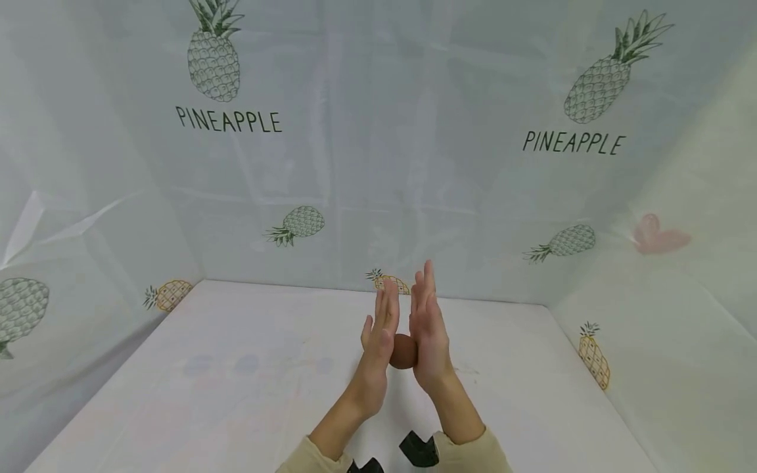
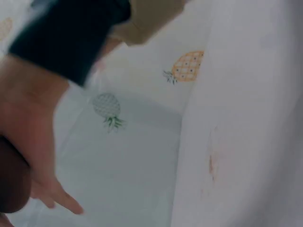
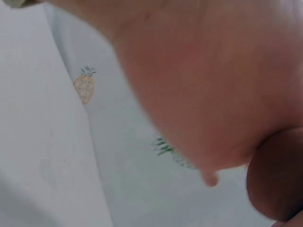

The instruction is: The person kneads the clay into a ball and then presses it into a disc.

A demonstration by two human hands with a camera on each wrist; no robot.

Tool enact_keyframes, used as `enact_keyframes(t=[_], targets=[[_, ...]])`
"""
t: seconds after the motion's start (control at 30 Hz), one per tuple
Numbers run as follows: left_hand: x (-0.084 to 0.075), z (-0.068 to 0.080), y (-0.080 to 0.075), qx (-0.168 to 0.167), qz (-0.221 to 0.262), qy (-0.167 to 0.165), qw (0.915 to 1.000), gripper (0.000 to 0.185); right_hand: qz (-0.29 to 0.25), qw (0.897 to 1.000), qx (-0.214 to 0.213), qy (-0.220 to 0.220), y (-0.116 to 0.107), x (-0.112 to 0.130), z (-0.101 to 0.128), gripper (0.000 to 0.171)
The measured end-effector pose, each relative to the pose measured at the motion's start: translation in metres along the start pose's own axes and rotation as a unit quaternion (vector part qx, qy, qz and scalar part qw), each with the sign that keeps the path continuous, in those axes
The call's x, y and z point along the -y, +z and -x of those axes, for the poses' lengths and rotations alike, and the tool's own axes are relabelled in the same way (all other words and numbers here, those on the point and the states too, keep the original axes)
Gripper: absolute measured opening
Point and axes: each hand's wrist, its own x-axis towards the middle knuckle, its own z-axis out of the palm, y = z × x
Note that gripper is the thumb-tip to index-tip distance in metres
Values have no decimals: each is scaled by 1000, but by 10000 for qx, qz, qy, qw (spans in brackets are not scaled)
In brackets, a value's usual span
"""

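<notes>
A smooth brown ball [image 1: 403, 351] sits between the two palms above the white table, touched from both sides. My left hand [image 1: 378, 351] presses it from the left with its fingers straight and pointing up and away. From the right, the palm of my right hand [image 1: 429, 338] bears against it, fingers likewise extended. In the left wrist view the ball [image 2: 13, 177] shows dark at the left edge. The right wrist view has the ball [image 3: 277, 175] at the lower right, against a palm. What the ball is made of cannot be told.
The white tabletop [image 1: 236, 394] has faint coloured stains. Pale sheeting [image 1: 378, 131] printed with pineapples surrounds it at the back and sides. Dark bands [image 1: 421, 449] are at the wrists, near the beige sleeves [image 1: 473, 453].
</notes>
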Motion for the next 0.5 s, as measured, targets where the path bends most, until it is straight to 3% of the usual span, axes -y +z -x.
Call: enact_keyframes(t=[0.1, 0.23, 0.5], targets=[[-3, 2, -1, 0, -105, 168, 9998, 61, -63, 9996, -11, 280, 0, -8, -2, 61], [-5, 1, -7, -163, -218, 240, 9993, 64, 60, 9974, 394, 599, 4, -16, -3, 61], [-1, -6, -31, -947, -148, -240, 9951, 68, 510, 9828, 1362, 1138, 25, -19, 6, 57]])
